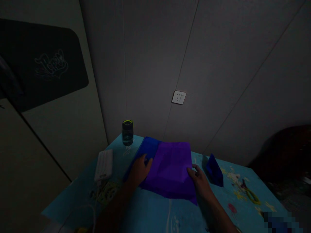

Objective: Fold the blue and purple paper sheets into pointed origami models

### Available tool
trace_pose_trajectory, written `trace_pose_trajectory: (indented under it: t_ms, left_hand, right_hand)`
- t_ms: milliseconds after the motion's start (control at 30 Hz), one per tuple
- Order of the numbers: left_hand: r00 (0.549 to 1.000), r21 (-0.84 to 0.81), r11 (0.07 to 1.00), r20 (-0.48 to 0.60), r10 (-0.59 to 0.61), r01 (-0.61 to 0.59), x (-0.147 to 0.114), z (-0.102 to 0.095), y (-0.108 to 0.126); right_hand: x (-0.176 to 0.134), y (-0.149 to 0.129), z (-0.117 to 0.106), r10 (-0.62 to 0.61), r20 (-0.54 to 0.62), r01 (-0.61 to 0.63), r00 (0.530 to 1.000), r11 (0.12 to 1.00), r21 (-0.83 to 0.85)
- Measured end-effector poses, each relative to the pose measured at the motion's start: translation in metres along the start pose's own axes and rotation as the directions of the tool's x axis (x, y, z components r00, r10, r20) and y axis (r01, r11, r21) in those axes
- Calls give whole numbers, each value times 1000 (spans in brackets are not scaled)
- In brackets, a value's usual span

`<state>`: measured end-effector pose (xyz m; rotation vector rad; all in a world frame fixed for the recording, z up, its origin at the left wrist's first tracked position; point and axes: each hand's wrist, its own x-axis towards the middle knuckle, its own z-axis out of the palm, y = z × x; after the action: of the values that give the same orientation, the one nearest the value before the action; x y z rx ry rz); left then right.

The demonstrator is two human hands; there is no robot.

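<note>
A bright purple sheet, of thin cloth or paper, lies over a dark blue piece on the table. The blue one shows along its left and upper left. My left hand rests on the blue piece at the purple sheet's left side, thumb and forefinger apart. At the opposite edge, my right hand pinches the purple sheet between thumb and fingers. The sheet's lower right corner hangs slightly off the stack. Just right of that hand stands a folded dark blue piece.
A white power bank with a cable lies on the left of the blue patterned table. Behind it stands a dark bottle. Scissors with yellow-green handles lie at right. A wall with a socket borders the back.
</note>
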<state>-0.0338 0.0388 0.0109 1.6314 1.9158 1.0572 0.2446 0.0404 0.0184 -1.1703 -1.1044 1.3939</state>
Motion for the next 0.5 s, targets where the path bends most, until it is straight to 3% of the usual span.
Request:
trace_pose_trajectory:
  t_ms: [167, 267, 367, 500]
  left_hand:
    - [983, -252, 968, 171, 61, -16, -3, 7, 8]
    - [951, -489, 870, 292, 96, 62, -6, 5, 14]
    - [941, -635, 758, 328, 90, 149, -8, 5, 16]
    - [940, -679, 717, 326, 97, 161, -8, 4, 17]
  right_hand:
    - [-18, 0, -13, -4, -29, 7, 1000, 996, 93]
    - [-20, -2, -12, -7, -21, 9, 1000, 996, 92]
    - [-20, -2, -10, -11, -16, 13, 1000, 995, 97]
    - [-17, 2, -11, 0, -14, 1, 1000, 996, 92]
